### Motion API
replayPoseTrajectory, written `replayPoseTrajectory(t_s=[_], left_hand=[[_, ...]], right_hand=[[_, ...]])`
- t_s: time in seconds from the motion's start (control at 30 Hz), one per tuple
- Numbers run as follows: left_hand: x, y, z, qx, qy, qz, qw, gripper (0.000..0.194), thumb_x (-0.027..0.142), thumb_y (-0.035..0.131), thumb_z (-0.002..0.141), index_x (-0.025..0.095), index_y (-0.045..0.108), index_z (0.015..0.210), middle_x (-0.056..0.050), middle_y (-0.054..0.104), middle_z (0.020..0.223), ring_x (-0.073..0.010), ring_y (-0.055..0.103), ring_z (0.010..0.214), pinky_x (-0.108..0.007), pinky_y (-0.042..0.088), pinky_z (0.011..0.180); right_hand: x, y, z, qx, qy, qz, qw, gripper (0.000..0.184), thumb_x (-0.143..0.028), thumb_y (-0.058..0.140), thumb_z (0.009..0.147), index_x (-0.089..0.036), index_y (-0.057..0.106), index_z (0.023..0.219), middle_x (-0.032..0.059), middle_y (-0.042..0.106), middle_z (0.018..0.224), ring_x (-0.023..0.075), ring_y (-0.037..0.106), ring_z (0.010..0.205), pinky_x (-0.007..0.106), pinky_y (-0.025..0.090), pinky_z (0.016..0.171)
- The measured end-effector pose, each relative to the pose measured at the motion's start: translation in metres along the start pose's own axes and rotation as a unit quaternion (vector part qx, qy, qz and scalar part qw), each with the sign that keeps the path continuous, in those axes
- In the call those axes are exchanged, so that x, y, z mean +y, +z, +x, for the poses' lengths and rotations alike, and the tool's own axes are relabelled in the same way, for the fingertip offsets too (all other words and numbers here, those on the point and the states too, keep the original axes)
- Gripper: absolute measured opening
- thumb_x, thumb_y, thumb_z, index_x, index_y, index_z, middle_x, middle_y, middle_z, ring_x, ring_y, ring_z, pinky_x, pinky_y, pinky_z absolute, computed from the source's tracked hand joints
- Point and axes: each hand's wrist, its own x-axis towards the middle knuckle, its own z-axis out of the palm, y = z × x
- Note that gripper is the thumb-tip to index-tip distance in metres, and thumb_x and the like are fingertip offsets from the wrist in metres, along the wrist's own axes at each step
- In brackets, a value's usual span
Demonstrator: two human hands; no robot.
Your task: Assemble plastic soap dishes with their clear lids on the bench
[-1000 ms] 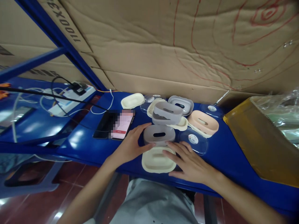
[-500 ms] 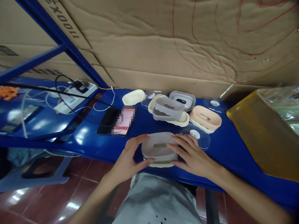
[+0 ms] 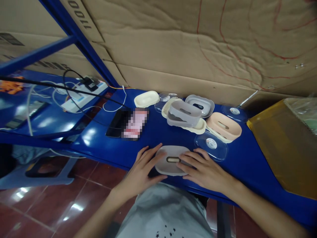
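A grey oval plastic tray with a slot in its middle lies near the table's front edge. Cream colour shows through the slot; the cream oval piece beneath is otherwise hidden. My left hand grips the tray's left side, thumb at the near edge and fingers over the far left rim. On the right side, my right hand rests its fingers over the rim, fingertips close to the slot. Beyond the hands, a clear lid with a round sticker lies flat to the right.
Farther back are stacked grey trays, a peach tray and a cream dish. A phone lies left of them. A power strip with cables is at the left, a tape-covered carton at the right.
Both hands have brought the grey tray toward me, over the cream piece, and it has come down on it. The cream rim visible earlier is now covered. The camera view has shifted slightly.
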Motion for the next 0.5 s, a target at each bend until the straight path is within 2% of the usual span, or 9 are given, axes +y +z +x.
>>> replayPoseTrajectory(t_s=[0.2, 0.33, 0.4, 0.5], left_hand=[[0.000, 0.005, 0.001, -0.007, 0.011, 0.053, 0.998, 0.074, 0.033, 0.075, 0.103, 0.028, 0.042, 0.168, -0.018, 0.038, 0.176, -0.0383, 0.047, 0.157, -0.065, 0.032, 0.130], [0.002, 0.006, 0.002, -0.006, 0.014, 0.061, 0.998, 0.073, 0.029, 0.073, 0.104, 0.027, 0.040, 0.169, -0.019, 0.037, 0.176, -0.0372, 0.044, 0.159, -0.065, 0.031, 0.130], [0.003, 0.005, 0.002, -0.010, 0.008, 0.056, 0.998, 0.072, 0.028, 0.071, 0.104, 0.028, 0.038, 0.169, -0.019, 0.038, 0.175, -0.0361, 0.043, 0.160, -0.065, 0.030, 0.130], [0.005, 0.002, 0.003, -0.021, -0.002, 0.031, 0.999, 0.076, 0.031, 0.072, 0.103, 0.029, 0.035, 0.169, -0.019, 0.037, 0.176, -0.0371, 0.042, 0.160, -0.066, 0.030, 0.130]], right_hand=[[-0.005, 0.004, 0.001, -0.018, 0.000, -0.022, 1.000, 0.041, -0.022, 0.057, 0.109, -0.025, 0.062, 0.150, 0.0074, 0.066, 0.157, 0.0267, 0.056, 0.144, 0.051, 0.038, 0.120], [0.007, -0.009, -0.002, 0.003, 0.010, -0.023, 1.000, 0.050, -0.043, 0.058, 0.110, -0.023, 0.056, 0.156, 0.0120, 0.061, 0.161, 0.0300, 0.055, 0.146, 0.054, 0.040, 0.120], [0.022, -0.024, -0.011, 0.033, 0.061, -0.045, 0.997, 0.058, -0.052, 0.061, 0.108, -0.024, 0.053, 0.159, 0.0151, 0.059, 0.162, 0.0341, 0.055, 0.147, 0.058, 0.039, 0.119], [0.047, -0.049, -0.032, 0.050, 0.200, -0.078, 0.975, 0.062, -0.057, 0.062, 0.106, -0.027, 0.053, 0.159, 0.0163, 0.061, 0.159, 0.0388, 0.057, 0.144, 0.062, 0.042, 0.115]])
